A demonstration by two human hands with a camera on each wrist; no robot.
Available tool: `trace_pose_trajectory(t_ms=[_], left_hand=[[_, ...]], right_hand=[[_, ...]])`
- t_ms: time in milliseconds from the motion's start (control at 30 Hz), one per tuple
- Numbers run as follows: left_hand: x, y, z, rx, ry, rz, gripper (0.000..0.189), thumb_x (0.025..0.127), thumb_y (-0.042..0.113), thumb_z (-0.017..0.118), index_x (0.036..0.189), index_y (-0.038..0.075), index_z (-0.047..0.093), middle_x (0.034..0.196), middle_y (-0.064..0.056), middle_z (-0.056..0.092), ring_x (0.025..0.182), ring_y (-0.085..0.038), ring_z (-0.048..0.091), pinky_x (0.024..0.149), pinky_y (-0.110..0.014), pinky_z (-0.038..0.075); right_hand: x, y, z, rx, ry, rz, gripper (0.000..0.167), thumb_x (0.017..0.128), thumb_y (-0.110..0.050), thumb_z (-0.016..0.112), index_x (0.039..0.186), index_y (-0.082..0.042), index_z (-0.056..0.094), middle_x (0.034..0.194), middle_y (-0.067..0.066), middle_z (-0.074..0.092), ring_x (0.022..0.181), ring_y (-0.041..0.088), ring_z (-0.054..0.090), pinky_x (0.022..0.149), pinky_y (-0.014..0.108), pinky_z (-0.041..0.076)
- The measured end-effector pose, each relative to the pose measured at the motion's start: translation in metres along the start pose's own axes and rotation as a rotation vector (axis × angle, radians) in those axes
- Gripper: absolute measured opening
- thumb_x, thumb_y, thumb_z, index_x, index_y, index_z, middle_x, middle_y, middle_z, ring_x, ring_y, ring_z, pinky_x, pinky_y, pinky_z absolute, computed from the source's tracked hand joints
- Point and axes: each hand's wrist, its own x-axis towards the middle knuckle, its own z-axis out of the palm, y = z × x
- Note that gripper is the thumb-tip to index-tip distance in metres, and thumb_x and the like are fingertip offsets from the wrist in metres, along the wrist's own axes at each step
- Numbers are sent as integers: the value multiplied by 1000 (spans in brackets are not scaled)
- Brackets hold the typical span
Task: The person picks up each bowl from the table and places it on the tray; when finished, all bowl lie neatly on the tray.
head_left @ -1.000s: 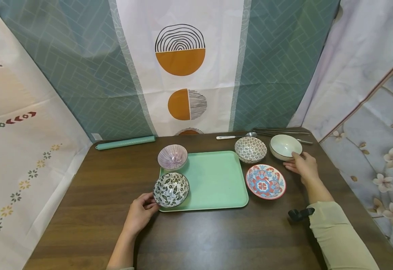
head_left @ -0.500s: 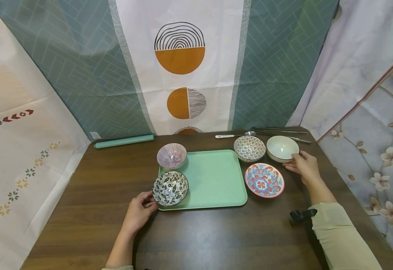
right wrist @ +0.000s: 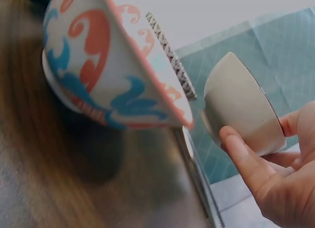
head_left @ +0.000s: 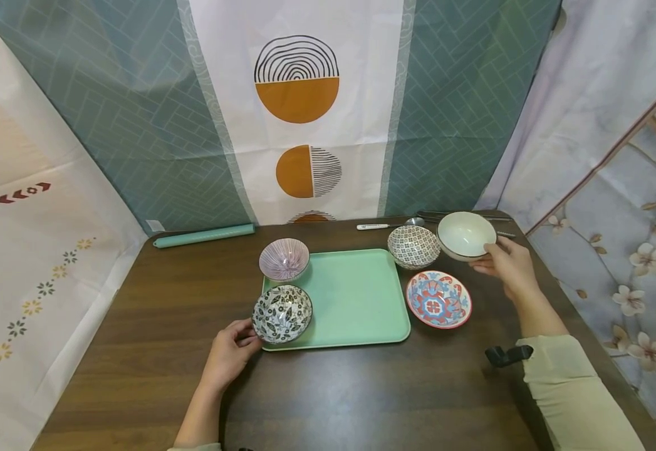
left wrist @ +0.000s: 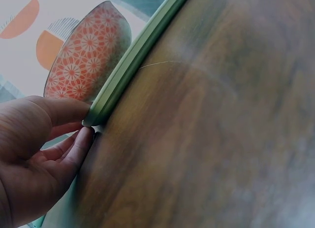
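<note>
My right hand [head_left: 510,266] holds a plain white bowl [head_left: 466,235] by its near right side, thumb at the rim and fingers under it. In the right wrist view that bowl [right wrist: 241,107] is raised off the table. At the near left corner of a light green tray [head_left: 356,300], my left hand [head_left: 229,352] pinches the edge. The left wrist view shows the thumb over the tray rim [left wrist: 110,92] and fingers beneath. A bowl with black-and-white leaf pattern [head_left: 282,313] stands on that corner, red flowers on its outside [left wrist: 86,55]. Behind it on the tray sits a purple-striped bowl [head_left: 284,259].
Right of the tray are a brown-patterned bowl [head_left: 414,246] and a red-and-blue bowl [head_left: 438,299]. Behind them lie a white-handled spoon [head_left: 374,226] and thin dark utensils [head_left: 497,218]. A long green case [head_left: 203,235] lies at the back left, before the curtain.
My right hand has lifted the white bowl and carried it slightly left, closer to the brown-patterned bowl. My left hand stays at the tray corner. The head view has shifted slightly.
</note>
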Motion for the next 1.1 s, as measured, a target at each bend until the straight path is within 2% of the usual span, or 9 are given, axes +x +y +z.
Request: trace_pose_trajectory(t_ms=[233, 400, 533, 667, 900, 1100], left_hand=[[0, 1, 1, 1, 0, -4, 38, 85, -10, 74, 122, -12, 65, 108, -18, 64, 94, -13, 66, 82, -17, 56], [1, 1, 1, -4, 2, -5, 38, 85, -11, 74, 122, -12, 65, 109, -18, 64, 94, -13, 66, 82, -18, 57], [1, 1, 0, -4, 4, -7, 38, 85, -11, 74, 122, -12, 65, 109, -18, 64, 95, -14, 66, 82, -18, 57], [0, 2, 1, -20, 8, -1, 38, 85, -11, 75, 122, -13, 65, 109, -18, 64, 96, -18, 67, 82, -19, 57], [-2, 2, 1, -5, 11, 7, 38, 85, -11, 74, 121, -13, 65, 108, -18, 65, 97, -23, 68, 81, -20, 58], [-2, 1, 1, -3, 16, 8, 37, 84, -13, 74, 120, -13, 66, 107, -19, 65, 96, -22, 67, 81, -20, 58]], right_hand=[[-3, -18, 12, -23, -69, -21, 62, 106, -13, 44, 155, 13, 16, 72, -5, 71, 67, 8, 72, 68, 25, 60], [-6, -28, 25, -88, -139, -32, 59, 106, -15, 45, 153, 13, 23, 76, -4, 71, 71, 8, 72, 71, 27, 61], [-8, -31, 37, -114, -198, -30, 61, 105, -14, 47, 154, 12, 22, 80, -1, 71, 72, 9, 72, 72, 28, 61], [-11, -34, 51, -143, -247, -31, 61, 105, -16, 48, 154, 12, 24, 87, 7, 72, 73, 10, 73, 73, 30, 62], [-17, -32, 77, -189, -313, -26, 58, 106, -16, 49, 153, 10, 29, 114, 33, 65, 79, 19, 75, 81, 44, 61], [-18, -28, 100, -169, -359, 5, 60, 105, -14, 49, 155, 9, 26, 113, 37, 65, 78, 20, 75, 78, 39, 62]])
